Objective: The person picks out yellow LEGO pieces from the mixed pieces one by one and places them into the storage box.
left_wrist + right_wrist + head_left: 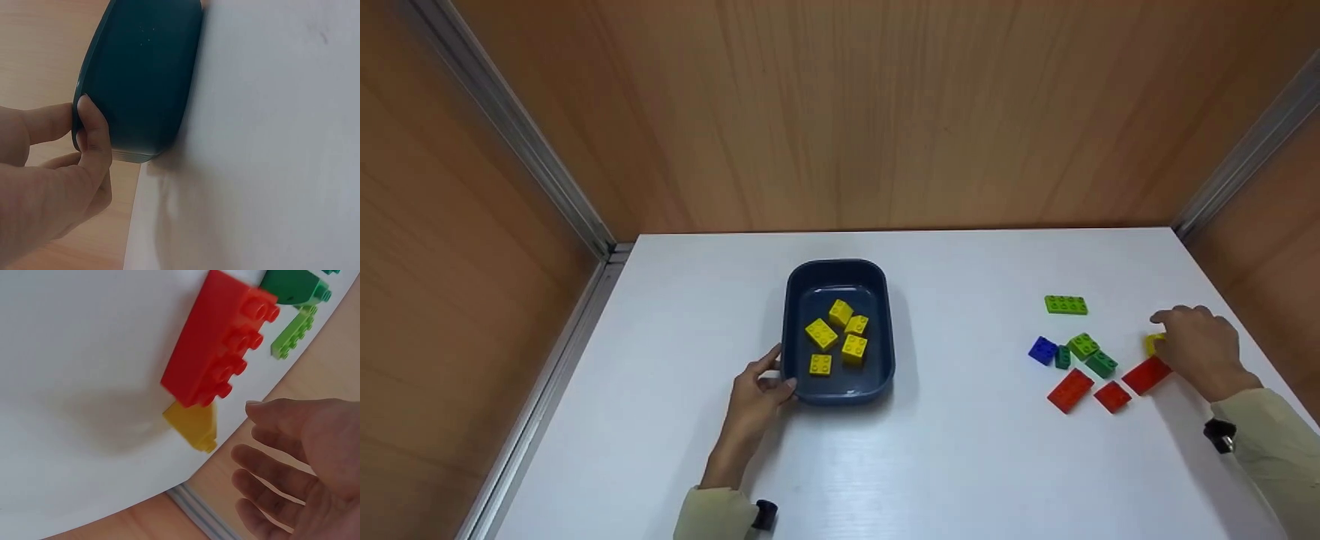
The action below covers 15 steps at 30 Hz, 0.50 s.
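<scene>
My left hand pinches the left rim of a dark blue bin; in the left wrist view, thumb and fingers lie on either side of the rim. Several yellow bricks lie inside the bin. On the far right, my right hand hovers with spread fingers over a yellow brick, partly hidden by the hand in the head view. The right wrist view has this yellow brick behind a long red brick, with the hand apart from both and nothing in its fingers.
Left of the right hand lie more red bricks, green bricks, a blue brick and a flat light green brick. Wooden panels border the white table at the back and sides.
</scene>
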Tool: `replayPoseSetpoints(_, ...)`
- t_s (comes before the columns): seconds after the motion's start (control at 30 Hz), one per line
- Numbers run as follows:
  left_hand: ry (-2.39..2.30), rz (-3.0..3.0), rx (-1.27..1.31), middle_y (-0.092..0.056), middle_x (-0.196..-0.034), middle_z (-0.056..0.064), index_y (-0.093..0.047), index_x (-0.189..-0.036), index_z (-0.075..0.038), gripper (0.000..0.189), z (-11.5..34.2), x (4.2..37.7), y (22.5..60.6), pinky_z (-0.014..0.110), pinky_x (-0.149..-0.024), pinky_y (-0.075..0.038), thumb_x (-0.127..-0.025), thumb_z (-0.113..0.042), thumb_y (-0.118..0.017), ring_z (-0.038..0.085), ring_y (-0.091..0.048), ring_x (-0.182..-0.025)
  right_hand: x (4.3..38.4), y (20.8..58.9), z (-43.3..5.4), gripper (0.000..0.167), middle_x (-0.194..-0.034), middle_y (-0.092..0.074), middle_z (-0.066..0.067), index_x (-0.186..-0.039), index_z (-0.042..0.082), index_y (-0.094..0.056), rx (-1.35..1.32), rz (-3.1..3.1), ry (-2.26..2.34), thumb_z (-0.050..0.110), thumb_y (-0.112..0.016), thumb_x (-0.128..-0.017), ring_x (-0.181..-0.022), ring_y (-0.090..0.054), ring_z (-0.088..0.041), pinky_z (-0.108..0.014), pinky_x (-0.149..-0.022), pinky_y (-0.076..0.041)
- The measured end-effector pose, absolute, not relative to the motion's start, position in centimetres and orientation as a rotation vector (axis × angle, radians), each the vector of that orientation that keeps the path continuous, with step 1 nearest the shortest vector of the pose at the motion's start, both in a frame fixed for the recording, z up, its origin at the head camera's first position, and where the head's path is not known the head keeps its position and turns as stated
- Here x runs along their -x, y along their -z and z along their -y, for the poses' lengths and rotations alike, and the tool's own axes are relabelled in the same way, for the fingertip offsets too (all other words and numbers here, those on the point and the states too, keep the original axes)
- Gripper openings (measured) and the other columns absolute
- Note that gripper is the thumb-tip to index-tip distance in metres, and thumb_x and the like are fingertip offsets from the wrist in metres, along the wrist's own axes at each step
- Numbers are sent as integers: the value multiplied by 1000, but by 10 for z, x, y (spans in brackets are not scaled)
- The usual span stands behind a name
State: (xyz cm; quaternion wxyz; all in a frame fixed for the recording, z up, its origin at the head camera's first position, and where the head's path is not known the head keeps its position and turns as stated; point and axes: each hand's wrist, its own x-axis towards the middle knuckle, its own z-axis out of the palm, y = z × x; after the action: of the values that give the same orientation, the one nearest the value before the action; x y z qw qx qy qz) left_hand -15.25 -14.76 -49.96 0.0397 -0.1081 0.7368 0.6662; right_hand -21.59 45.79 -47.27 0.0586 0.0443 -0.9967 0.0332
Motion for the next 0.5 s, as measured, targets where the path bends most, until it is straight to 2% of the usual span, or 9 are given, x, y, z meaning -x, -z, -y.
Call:
replayPoseSetpoints(0.2,-2046,-2245,333,-48,-138,23,-46,-159,-3,64,149,153,499,26,-85,-62,-99,7,-65,21,-61,-104,213,475,-471,46,-106,-64,-44,-117,-17,-67,-128,3040,-94,-3,-85,-77,-84,-61,-56,-71,-75,-58)
replayPoseSetpoints(0.5,-2043,-2244,336,-47,-141,23,-46,-159,-4,64,148,152,500,25,-86,-61,-99,6,-65,23,-60,-105,209,485,-481,45,-109,-62,-45,-119,-17,-66,-122,3077,-177,-8,-83,-79,-90,-61,-60,-75,-83,-55)
